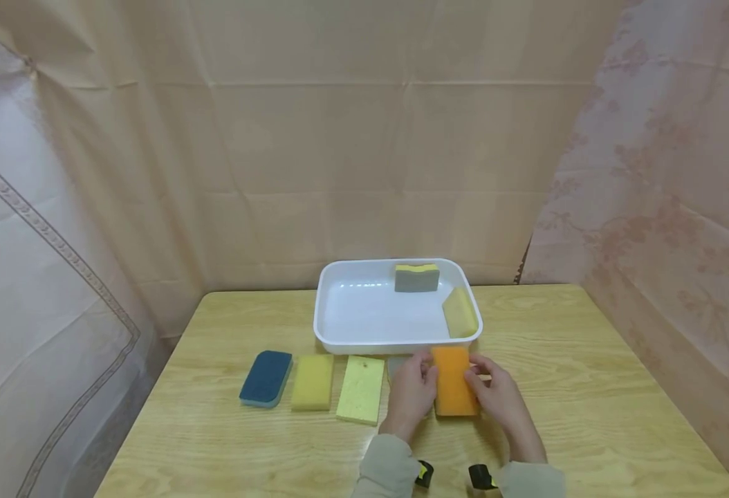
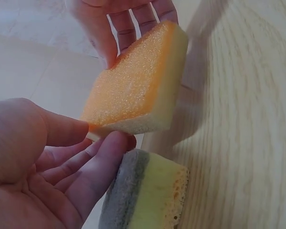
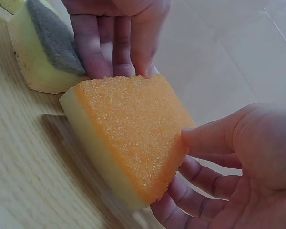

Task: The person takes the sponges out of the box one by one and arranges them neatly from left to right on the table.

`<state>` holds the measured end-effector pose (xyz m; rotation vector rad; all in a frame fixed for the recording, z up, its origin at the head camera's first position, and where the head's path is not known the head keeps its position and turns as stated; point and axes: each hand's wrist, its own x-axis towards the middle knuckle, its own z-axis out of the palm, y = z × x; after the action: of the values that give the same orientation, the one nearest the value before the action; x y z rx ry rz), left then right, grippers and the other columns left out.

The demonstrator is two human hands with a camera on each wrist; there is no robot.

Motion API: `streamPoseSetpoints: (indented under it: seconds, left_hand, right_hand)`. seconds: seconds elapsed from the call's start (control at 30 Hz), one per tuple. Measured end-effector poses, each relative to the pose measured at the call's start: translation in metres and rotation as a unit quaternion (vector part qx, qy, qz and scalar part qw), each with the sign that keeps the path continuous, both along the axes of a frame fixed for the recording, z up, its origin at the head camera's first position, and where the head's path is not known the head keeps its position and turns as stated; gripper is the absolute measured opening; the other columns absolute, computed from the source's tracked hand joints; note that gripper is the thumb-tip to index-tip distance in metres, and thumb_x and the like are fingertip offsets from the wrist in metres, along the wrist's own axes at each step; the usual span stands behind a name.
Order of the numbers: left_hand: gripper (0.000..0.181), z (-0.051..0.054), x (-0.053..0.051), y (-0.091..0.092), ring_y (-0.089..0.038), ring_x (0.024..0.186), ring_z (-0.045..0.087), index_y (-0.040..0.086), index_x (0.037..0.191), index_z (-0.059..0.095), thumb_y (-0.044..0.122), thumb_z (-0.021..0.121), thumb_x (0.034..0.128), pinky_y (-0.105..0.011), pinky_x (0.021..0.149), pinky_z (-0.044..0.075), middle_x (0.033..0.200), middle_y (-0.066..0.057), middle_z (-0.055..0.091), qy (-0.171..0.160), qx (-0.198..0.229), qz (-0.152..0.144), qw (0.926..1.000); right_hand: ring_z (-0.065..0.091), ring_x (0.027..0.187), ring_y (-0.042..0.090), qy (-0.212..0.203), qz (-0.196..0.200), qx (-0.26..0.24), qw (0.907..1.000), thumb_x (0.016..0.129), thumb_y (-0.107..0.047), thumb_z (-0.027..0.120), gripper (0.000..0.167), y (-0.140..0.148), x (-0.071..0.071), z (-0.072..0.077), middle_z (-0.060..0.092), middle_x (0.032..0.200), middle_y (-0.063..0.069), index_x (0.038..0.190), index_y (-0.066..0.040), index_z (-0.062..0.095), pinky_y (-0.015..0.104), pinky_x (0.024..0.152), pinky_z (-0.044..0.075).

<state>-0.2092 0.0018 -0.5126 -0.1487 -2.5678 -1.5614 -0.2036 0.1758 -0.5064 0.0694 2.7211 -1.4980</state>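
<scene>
An orange-topped sponge (image 1: 455, 380) with a pale yellow layer beneath is held between both hands, tilted just off the table in the wrist views. My left hand (image 1: 411, 391) pinches its left edge between thumb and fingers. On the opposite edge, my right hand (image 1: 501, 398) grips it, thumb on the orange face (image 3: 138, 129) and fingers underneath. A grey-and-yellow sponge (image 2: 143, 191) lies close by the left hand, which covers most of it in the head view.
Behind the hands stands a white tray (image 1: 364, 344) with a grey-and-yellow sponge (image 1: 416, 279) and a pale yellow sponge (image 1: 460, 315) propped against its walls. Left of the hands lie a dark blue sponge (image 1: 266, 377), a yellow sponge (image 1: 312, 382) and a light yellow sponge (image 1: 361, 389).
</scene>
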Motion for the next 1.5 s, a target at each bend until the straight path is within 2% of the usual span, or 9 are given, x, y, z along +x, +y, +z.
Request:
streamPoseSetpoints:
  seconds: [0.23, 0.43, 0.63, 0.73, 0.9, 1.03, 1.27, 1.4, 1.5]
  left_hand:
    - [0.021, -0.005, 0.000, 0.001, -0.015, 0.082, 0.069, -0.001, 0.113, 0.072, 0.004, 0.068, 0.0932, -0.029, 0.071, 0.056, 0.092, -0.007, 0.074, 0.029, -0.033, 0.013, 0.9989]
    - [0.023, -0.004, 0.003, 0.001, -0.015, 0.084, 0.068, 0.000, 0.115, 0.072, 0.006, 0.069, 0.0937, -0.030, 0.073, 0.057, 0.093, -0.005, 0.073, 0.018, -0.067, 0.015, 0.9975]
    - [0.014, 0.000, 0.003, 0.002, -0.022, 0.083, 0.070, 0.002, 0.105, 0.074, 0.006, 0.070, 0.0920, -0.035, 0.071, 0.057, 0.090, -0.007, 0.073, 0.045, -0.155, 0.021, 0.9867]
    - [0.009, 0.001, 0.003, 0.002, -0.025, 0.080, 0.070, 0.003, 0.098, 0.075, 0.005, 0.071, 0.0911, -0.036, 0.066, 0.056, 0.085, -0.008, 0.072, 0.055, -0.181, 0.021, 0.9817]
    - [0.004, 0.000, 0.001, 0.002, -0.023, 0.074, 0.068, 0.004, 0.091, 0.074, 0.004, 0.071, 0.0901, -0.033, 0.061, 0.053, 0.079, -0.006, 0.070, 0.050, -0.189, 0.021, 0.9805]
    - [0.003, 0.000, -0.002, 0.003, -0.024, 0.076, 0.069, 0.005, 0.091, 0.074, 0.005, 0.072, 0.0891, -0.034, 0.062, 0.053, 0.081, -0.006, 0.071, 0.042, -0.196, 0.024, 0.9794]
    - [0.007, 0.000, -0.004, 0.006, -0.027, 0.074, 0.068, 0.007, 0.082, 0.070, 0.005, 0.073, 0.0881, -0.036, 0.059, 0.052, 0.076, -0.006, 0.068, 0.027, -0.198, 0.033, 0.9794]
    - [0.013, -0.001, -0.004, 0.008, -0.027, 0.071, 0.067, 0.006, 0.076, 0.066, 0.002, 0.072, 0.0866, -0.035, 0.056, 0.051, 0.072, -0.007, 0.065, 0.041, -0.206, 0.031, 0.9772]
    - [0.014, -0.002, -0.004, 0.009, -0.028, 0.068, 0.066, 0.005, 0.073, 0.064, 0.000, 0.072, 0.0836, -0.035, 0.055, 0.052, 0.070, -0.008, 0.064, 0.063, -0.228, 0.028, 0.9712]
  right_hand:
    - [0.067, 0.096, 0.034, 0.003, 0.001, 0.010, 0.9999, 0.101, -0.010, 0.060, 0.040, -0.003, 0.001, -0.002, 0.063, 0.118, 0.021, 0.138, 0.005, 0.055, 0.040, 0.079, 0.057]
    - [0.067, 0.099, 0.036, 0.000, 0.005, 0.014, 0.9999, 0.101, -0.010, 0.060, 0.041, -0.004, 0.001, -0.002, 0.063, 0.120, 0.022, 0.139, 0.005, 0.054, 0.043, 0.081, 0.058]
    - [0.066, 0.101, 0.036, -0.015, 0.004, 0.021, 0.9997, 0.103, -0.012, 0.059, 0.041, -0.007, 0.000, 0.000, 0.062, 0.122, 0.022, 0.140, 0.004, 0.054, 0.044, 0.082, 0.058]
    - [0.066, 0.101, 0.036, -0.020, 0.003, 0.023, 0.9995, 0.103, -0.013, 0.058, 0.040, -0.008, -0.001, -0.001, 0.062, 0.123, 0.022, 0.140, 0.004, 0.054, 0.043, 0.081, 0.058]
    - [0.066, 0.103, 0.038, -0.018, 0.006, 0.025, 0.9995, 0.103, -0.012, 0.059, 0.040, -0.008, -0.003, -0.005, 0.063, 0.121, 0.023, 0.139, 0.006, 0.055, 0.043, 0.081, 0.058]
    - [0.066, 0.104, 0.042, -0.005, 0.009, 0.029, 0.9995, 0.101, -0.009, 0.061, 0.040, -0.008, -0.004, -0.008, 0.065, 0.117, 0.023, 0.137, 0.008, 0.056, 0.045, 0.082, 0.058]
    - [0.064, 0.109, 0.043, -0.003, 0.019, 0.051, 0.9985, 0.101, -0.008, 0.060, 0.039, -0.012, -0.006, -0.004, 0.067, 0.116, 0.025, 0.135, 0.011, 0.056, 0.053, 0.091, 0.053]
    - [0.063, 0.110, 0.042, -0.017, 0.020, 0.062, 0.9977, 0.102, -0.009, 0.058, 0.040, -0.012, -0.007, -0.004, 0.066, 0.120, 0.026, 0.136, 0.012, 0.055, 0.054, 0.094, 0.051]
    - [0.063, 0.110, 0.042, -0.017, 0.019, 0.067, 0.9974, 0.101, -0.007, 0.058, 0.040, -0.011, -0.006, -0.006, 0.065, 0.121, 0.028, 0.135, 0.013, 0.054, 0.054, 0.095, 0.051]
